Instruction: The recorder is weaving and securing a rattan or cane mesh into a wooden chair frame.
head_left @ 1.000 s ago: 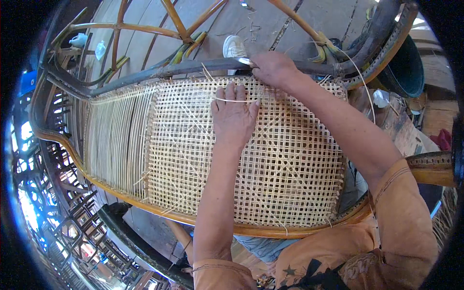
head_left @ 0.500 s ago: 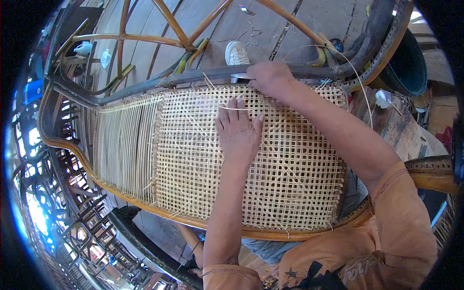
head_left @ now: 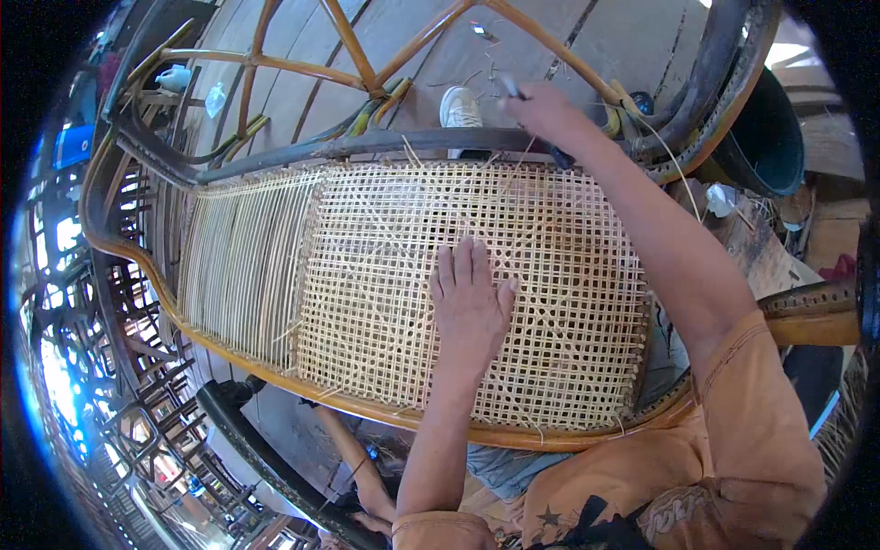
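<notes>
The right hand [head_left: 545, 115] has been shifted beyond the dark rail [head_left: 371, 145], its fingers closed around a metal-tipped tool [head_left: 511, 88]; the left hand [head_left: 472, 316] has been drawn nearer the body. The woven cane panel [head_left: 559, 307], elongated left to right, is touched from above by the left hand, its fingers extended, thumb apart; the panel's far edge is flanked by both hands.

Pale lettering [head_left: 686, 510] on the orange shirt [head_left: 632, 469] cannot be read.
</notes>
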`<state>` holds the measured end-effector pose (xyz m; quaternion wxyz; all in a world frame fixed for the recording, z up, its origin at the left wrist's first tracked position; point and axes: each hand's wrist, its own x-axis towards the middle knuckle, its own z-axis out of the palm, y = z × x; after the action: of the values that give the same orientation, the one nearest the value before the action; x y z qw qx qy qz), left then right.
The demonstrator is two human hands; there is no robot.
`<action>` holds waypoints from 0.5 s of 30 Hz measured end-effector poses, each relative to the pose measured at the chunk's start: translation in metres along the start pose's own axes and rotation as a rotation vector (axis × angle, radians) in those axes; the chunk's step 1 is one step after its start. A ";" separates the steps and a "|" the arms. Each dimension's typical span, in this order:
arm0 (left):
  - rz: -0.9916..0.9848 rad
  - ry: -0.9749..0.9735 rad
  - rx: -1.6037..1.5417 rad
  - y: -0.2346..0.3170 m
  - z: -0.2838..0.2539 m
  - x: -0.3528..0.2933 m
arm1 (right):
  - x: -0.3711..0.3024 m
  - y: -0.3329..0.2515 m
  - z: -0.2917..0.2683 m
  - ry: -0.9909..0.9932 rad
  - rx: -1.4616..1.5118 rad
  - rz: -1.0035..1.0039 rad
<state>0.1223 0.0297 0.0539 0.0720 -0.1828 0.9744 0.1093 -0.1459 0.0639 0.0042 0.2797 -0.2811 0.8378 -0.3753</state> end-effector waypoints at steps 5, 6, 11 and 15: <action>-0.068 0.013 -0.312 0.020 -0.021 -0.016 | -0.046 -0.047 -0.017 0.041 0.733 -0.023; -0.139 0.105 -0.478 0.034 -0.026 -0.012 | -0.061 -0.049 0.003 0.129 0.475 -0.236; -0.535 0.369 -1.214 0.052 -0.049 -0.013 | -0.149 -0.117 0.052 0.146 0.233 -0.563; -0.448 0.397 -0.967 0.024 -0.036 -0.021 | -0.124 -0.110 0.041 -0.308 0.371 -0.226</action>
<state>0.1288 0.0499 0.0970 -0.1828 -0.4143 0.7459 0.4885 -0.0047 0.0674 0.0991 0.4069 -0.3704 0.6657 -0.5040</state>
